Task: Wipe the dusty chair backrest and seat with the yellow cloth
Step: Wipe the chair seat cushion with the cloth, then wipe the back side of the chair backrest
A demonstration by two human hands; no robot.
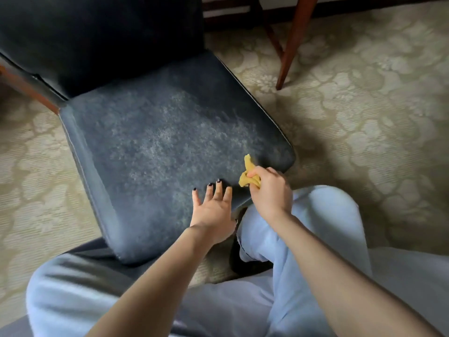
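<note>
- The yellow cloth (248, 177) is sitting bunched in the right hand (269, 190), at the near right corner of the chair seat (158, 147), with one end sticking up past the fingers.
- The right hand is pinching the cloth, thumb and fingers curling round it.
- The left hand (213, 210) is lying flat on the near edge of the seat, just left of the cloth, fingers spreading straight.
- The dark seat is showing a pale film of dust across its middle.
- The backrest (97, 37) is rising dark at the far left.
- The person's legs in light blue trousers (315, 239) are bending at the near side.
- A patterned carpet (364, 105) is lying all around, and wooden legs (291, 45) are standing on it at the far right.
</note>
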